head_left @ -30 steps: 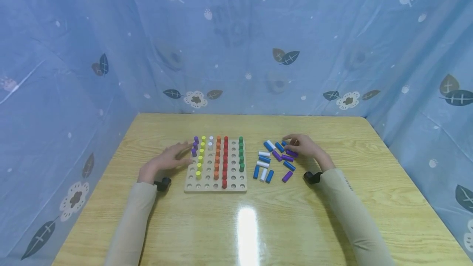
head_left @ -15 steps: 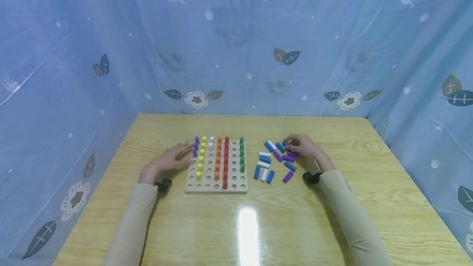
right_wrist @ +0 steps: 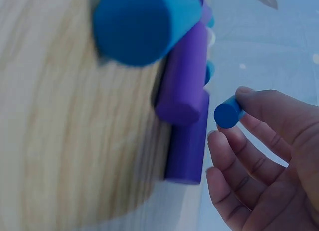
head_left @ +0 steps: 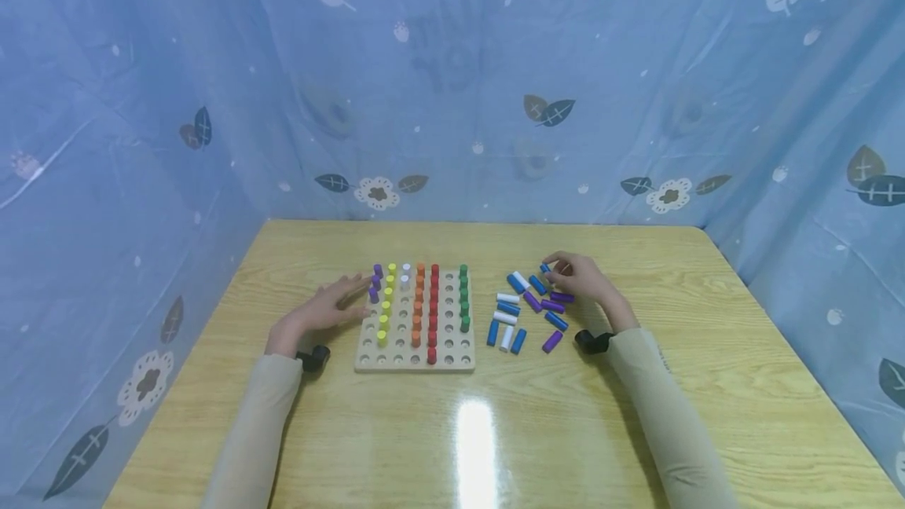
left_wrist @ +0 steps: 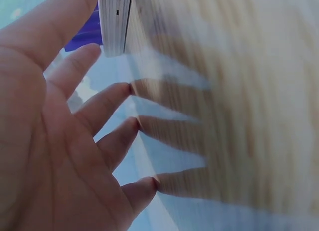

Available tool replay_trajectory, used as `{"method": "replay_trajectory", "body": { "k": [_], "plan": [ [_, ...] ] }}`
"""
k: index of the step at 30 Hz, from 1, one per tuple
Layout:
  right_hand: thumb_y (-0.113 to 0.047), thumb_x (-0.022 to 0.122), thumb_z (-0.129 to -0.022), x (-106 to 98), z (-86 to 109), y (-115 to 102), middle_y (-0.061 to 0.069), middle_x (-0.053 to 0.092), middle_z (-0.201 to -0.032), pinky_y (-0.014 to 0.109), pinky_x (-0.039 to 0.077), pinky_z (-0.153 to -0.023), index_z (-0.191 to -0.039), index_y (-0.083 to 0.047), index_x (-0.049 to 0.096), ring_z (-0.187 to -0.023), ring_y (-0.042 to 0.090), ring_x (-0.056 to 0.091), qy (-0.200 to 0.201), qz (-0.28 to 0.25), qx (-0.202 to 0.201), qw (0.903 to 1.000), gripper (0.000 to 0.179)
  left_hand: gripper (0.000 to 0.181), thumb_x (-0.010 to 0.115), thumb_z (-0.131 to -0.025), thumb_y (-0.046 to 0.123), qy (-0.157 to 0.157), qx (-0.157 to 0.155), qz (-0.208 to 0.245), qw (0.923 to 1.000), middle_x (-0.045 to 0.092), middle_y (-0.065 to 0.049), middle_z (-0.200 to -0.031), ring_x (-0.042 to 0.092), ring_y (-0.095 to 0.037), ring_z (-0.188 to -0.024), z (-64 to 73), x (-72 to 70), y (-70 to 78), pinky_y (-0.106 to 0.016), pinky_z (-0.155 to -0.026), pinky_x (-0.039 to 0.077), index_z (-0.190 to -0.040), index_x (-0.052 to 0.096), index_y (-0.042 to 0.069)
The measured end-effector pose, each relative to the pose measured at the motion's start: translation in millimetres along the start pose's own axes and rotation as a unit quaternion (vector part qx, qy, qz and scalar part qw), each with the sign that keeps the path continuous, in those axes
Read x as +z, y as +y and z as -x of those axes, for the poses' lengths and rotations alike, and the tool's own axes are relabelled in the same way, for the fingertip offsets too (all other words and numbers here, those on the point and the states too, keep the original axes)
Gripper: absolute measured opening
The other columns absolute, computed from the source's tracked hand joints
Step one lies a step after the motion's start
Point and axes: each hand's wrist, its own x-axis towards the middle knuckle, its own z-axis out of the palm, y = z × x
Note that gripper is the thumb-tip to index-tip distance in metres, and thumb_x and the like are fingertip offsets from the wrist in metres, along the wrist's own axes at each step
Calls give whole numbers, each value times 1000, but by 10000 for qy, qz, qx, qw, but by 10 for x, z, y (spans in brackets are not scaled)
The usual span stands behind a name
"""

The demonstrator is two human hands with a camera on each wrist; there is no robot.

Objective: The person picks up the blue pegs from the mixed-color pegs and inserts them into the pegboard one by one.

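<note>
Between thumb and fingers, my right hand (head_left: 581, 276) pinches a blue peg (right_wrist: 228, 114), held just off the table at the far right of the loose pegs. In the right wrist view two purple pegs (right_wrist: 182, 81) and a large blue peg (right_wrist: 134, 27) lie close beside that hand. My left hand (head_left: 321, 311) rests at the left edge of the pegboard (head_left: 417, 368), thumb and fingers spread. Its fingertips touch the table in the left wrist view. On the board stand columns of purple (head_left: 374, 294), yellow (head_left: 382, 338), white, orange (head_left: 416, 338), red (head_left: 432, 355) and green pegs (head_left: 464, 324).
Loose blue (head_left: 518, 342), white (head_left: 507, 338) and purple pegs (head_left: 553, 342) lie scattered right of the board. A wood-grain table (head_left: 396, 438) bears everything, with a blue patterned curtain (head_left: 452, 61) behind and on both sides.
My right hand has lifted the blue peg slightly from the table at the back right of the loose pegs. The left hand has stayed by the board.
</note>
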Motion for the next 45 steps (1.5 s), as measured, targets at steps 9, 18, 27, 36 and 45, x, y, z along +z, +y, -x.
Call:
{"method": "replay_trajectory", "body": {
  "k": [9,18,27,36,45],
  "plan": [
    [-18,62,-90,38,-34,-129,11,64,-88,30,51,-66,-117,-4,59,-74,20,63,358,-190,-205,9990,30,72,58,-87,46,29,4,104,9999,14,-16,-154,2,-40,-141,6,29,-18,-61,-109,-9,-147,27,22],
    [-21,63,-89,84,-75,-268,13,65,-91,34,54,-69,-117,-5,58,-77,24,64,652,-329,-372,9966,31,72,59,-86,47,116,63,181,9997,15,-17,-153,3,-40,-141,32,32,7,-61,-109,-9,-146,28,21],
    [-23,62,-90,178,-138,-380,13,65,-95,33,54,-66,-118,-8,57,-79,24,65,617,-572,-449,9954,32,71,59,-87,45,103,46,246,9996,15,-17,-154,3,-40,-141,48,27,36,-60,-110,-10,-146,29,20],
    [-20,61,-90,267,-237,-584,13,64,-98,39,54,-73,-118,-5,56,-83,26,63,610,-720,-783,9925,32,71,59,-87,46,150,41,261,9995,15,-16,-154,3,-40,-141,29,23,-15,-60,-109,-10,-146,28,23],
    [-16,61,-90,345,-291,-792,13,65,-98,38,54,-72,-117,-7,56,-83,24,63,478,-826,-896,9914,28,71,60,-87,45,112,80,329,9994,15,-17,-153,2,-40,-141,21,21,-9,-63,-108,-11,-146,28,22]
  ]
}}
